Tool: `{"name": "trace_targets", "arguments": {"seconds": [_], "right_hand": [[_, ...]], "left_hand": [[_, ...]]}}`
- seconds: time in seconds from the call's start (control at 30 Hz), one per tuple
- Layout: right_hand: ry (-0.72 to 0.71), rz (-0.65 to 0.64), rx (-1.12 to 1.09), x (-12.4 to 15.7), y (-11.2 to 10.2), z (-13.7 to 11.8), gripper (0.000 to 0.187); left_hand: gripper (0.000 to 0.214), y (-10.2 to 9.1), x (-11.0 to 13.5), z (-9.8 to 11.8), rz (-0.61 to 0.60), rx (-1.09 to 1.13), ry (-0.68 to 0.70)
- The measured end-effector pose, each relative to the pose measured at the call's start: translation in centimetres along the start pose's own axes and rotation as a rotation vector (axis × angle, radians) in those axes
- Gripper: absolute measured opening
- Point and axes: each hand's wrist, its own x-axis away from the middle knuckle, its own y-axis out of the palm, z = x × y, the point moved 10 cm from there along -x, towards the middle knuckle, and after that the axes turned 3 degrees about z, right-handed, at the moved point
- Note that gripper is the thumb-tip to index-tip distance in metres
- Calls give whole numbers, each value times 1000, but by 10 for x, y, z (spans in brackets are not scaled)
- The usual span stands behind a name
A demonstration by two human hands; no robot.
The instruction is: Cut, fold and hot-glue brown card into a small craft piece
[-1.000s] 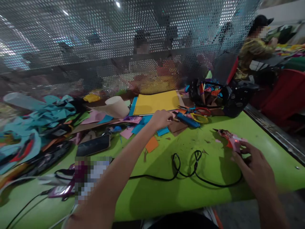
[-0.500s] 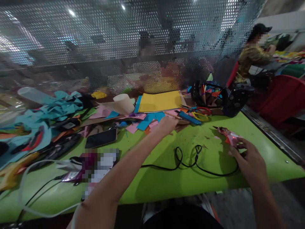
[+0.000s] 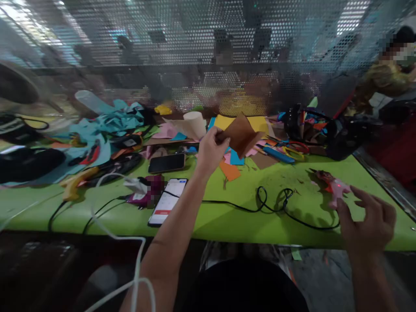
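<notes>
My left hand [image 3: 211, 149] pinches a creased brown sheet [image 3: 239, 133] by its left corner, holding it raised over the colored scraps. Whether the sheet is paper or thin foam I cannot tell. At the right, my right hand [image 3: 367, 216] has its fingers apart beside a pink glue gun [image 3: 338, 186]. Its thumb is close to the glue gun's handle; whether they touch is unclear. A small red light glows on the glue gun, and a black cord [image 3: 242, 209] runs from it leftward across the green table [image 3: 276, 236].
Behind the sheet lie yellow sheets [image 3: 224, 122] and a white roll [image 3: 194, 123]. A blue cutter [image 3: 277, 154] and scissors [image 3: 297, 147] lie right of center. Two phones [image 3: 167, 163], a yellow glue gun [image 3: 78, 180] and a white cable [image 3: 139, 260] are at the left.
My left hand has come up from the scraps with the brown sheet in it. My right hand's fingers have spread from the glue gun. The view has shifted left.
</notes>
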Motion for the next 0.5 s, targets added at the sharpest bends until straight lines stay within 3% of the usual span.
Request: {"name": "trace_targets", "arguments": {"seconds": [0.07,0.17,0.23,0.33,0.5], "right_hand": [[-213,-75,-117,8,0,-51,46],[-572,-530,-327,49,30,-140,52],[-753,-811,-324,86,53,-176,58],[-758,-941,-272,102,91,-187,68],[-591,-949,-116,71,150,-172,61]], "left_hand": [[13,-11,12,-12,21,83,-83],[15,-21,30,-36,61,222,-239],[17,-25,42,-51,96,319,-348],[21,-30,63,-72,190,493,-513],[34,-18,89,-87,230,732,-701]]}}
